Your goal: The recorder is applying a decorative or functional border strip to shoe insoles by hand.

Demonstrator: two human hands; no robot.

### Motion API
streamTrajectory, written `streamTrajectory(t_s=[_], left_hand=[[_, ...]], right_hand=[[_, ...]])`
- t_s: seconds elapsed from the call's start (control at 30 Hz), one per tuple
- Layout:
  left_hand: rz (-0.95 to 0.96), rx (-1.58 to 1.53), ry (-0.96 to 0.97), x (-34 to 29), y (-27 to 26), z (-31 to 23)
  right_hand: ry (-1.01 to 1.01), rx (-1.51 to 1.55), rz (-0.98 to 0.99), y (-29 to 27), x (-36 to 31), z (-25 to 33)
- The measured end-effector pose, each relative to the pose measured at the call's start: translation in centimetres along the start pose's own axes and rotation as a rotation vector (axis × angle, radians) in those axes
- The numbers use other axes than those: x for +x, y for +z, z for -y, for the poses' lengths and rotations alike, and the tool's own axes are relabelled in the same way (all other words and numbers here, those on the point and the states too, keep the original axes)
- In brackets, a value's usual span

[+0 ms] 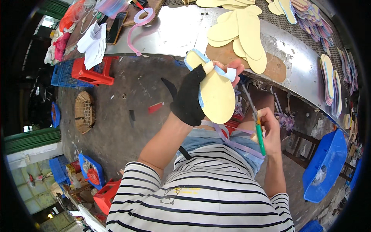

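Note:
My left hand (189, 96), in a black fingerless glove, grips a pale yellow insole (217, 98) with blue edging. The insole hangs in front of the bench edge, its broad end toward me. A white band (231, 74) shows by my bare fingertips; whether it is wrapped on a finger, I cannot tell. To the right, my bare right hand (269, 129) is closed on scissors (259, 133) with a green and orange handle. Their long thin blade points up toward the bench, apart from the insole. Pinkish ribbon (235, 144) lies across my lap.
Loose yellow insoles (250, 38) lie piled on the metal-topped bench (177, 33). Edged insoles (331, 83) are stacked at its right. A pink tape roll (143, 16), phone (116, 28) and white papers (92, 44) sit left. A red stool (92, 71), wicker basket (84, 112) and blue tub (325, 166) stand around.

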State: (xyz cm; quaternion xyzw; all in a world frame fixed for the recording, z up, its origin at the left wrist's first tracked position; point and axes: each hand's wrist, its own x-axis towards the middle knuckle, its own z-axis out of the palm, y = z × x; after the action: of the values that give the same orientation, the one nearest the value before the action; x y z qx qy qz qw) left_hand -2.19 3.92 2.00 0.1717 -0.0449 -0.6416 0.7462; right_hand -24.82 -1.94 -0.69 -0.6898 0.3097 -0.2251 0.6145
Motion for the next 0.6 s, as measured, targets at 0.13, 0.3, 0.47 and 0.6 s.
streamTrajectory(t_s=[0.13, 0.3, 0.47, 0.6], left_hand=[[0.027, 0.006, -0.006, 0.3, 0.0, 0.5], [0.051, 0.048, -0.030, 0.4, -0.4, 0.6], [-0.038, 0.046, 0.028, 0.5, 0.1, 0.7], [0.007, 0.014, -0.077, 0.6, -0.6, 1.1]], right_hand=[[0.008, 0.035, 0.002, 0.9, -0.3, -1.2], [-0.028, -0.014, -0.019, 1.3, 0.3, -1.1], [0.031, 0.038, 0.002, 0.6, -0.6, -2.6], [0.015, 0.133, -0.038, 1.7, -0.4, -2.1]])
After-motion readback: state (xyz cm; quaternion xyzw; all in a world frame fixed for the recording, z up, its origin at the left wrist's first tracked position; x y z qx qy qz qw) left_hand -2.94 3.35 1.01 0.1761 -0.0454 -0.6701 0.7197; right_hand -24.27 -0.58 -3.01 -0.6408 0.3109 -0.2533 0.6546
